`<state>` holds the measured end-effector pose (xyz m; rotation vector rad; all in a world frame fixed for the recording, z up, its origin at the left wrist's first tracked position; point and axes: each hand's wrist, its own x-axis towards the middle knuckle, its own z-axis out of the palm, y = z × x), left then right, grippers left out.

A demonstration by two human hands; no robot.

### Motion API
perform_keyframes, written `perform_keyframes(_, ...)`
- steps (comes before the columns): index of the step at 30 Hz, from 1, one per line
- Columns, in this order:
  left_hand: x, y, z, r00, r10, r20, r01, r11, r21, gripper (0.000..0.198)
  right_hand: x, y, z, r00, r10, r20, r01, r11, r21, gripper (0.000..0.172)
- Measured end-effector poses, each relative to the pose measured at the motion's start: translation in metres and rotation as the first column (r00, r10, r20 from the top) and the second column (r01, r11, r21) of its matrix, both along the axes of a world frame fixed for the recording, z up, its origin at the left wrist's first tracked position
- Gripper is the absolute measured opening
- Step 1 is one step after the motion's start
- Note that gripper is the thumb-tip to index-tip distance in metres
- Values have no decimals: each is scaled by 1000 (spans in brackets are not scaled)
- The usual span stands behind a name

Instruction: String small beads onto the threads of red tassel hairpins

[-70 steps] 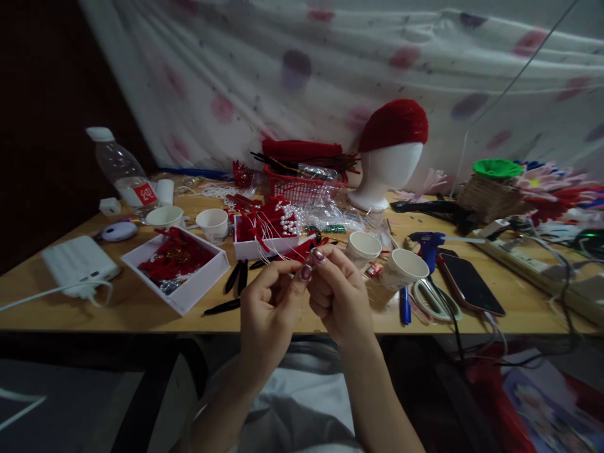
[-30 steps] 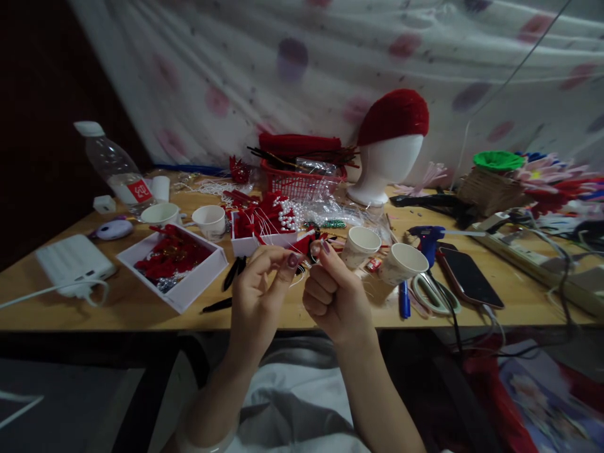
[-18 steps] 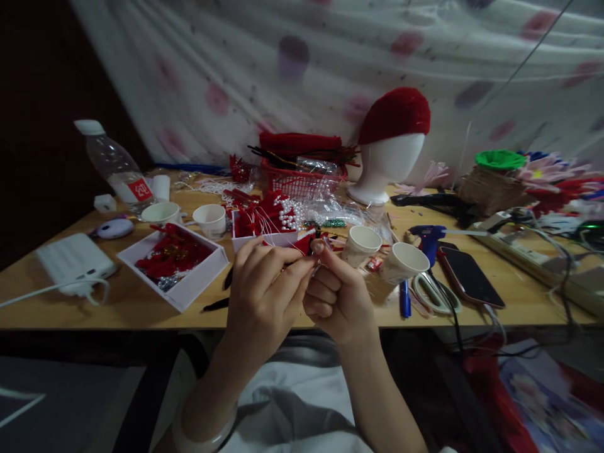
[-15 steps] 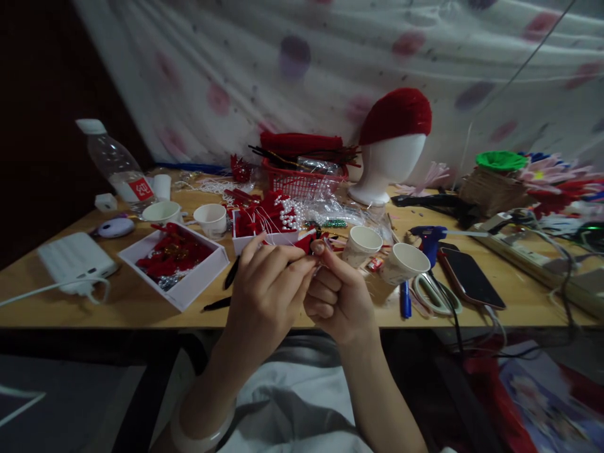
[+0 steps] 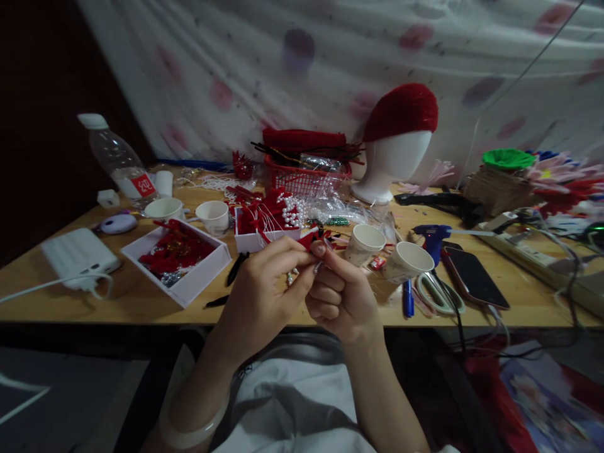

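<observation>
My left hand [image 5: 264,296] and my right hand [image 5: 342,292] meet over the table's front edge, fingertips touching. Both are closed in a pinch. What lies between them is too small and too hidden to name. A bit of red [image 5: 309,239] shows just behind the fingertips; whether it is held I cannot tell. A small string of pale beads [image 5: 291,277] shows between the hands, below my left fingers. Just beyond stands a white box [image 5: 264,241] with red pieces, white threads and a bunch of pearl beads [image 5: 293,212].
Paper cups [image 5: 368,244] stand right of my hands, near a blue marker [image 5: 408,299], scissors [image 5: 441,294], a glue gun [image 5: 431,238] and a phone [image 5: 476,277]. Left are an open box [image 5: 198,274], a power bank [image 5: 78,258] and a bottle [image 5: 117,157]. Behind: a red basket [image 5: 302,179], a head form [image 5: 396,167].
My left fingers have lowered and curled closer to my right fingertips. The pale beads now show between my hands. The whole view has shifted slightly.
</observation>
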<state>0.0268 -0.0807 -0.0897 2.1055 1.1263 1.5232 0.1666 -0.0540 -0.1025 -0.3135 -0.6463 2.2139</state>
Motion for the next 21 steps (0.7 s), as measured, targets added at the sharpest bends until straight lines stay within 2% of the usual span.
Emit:
perform_keyframes(5, 2, 2, -3, 997, -7, 76, 8, 1000, -20, 14, 0, 0, 0, 1000, 20, -20, -20, 1000, -19, 23)
perform_keyframes(10, -1, 6, -12, 970, -81, 228, 107, 989, -103, 13, 1, 0, -1, 1000, 7, 21, -7, 1000, -26, 17)
perform_keyframes(21, -5, 10, -8, 980, -93, 174, 111, 989, -97, 16, 1, 1, 0, 999, 31, -12, -31, 998, -48, 20)
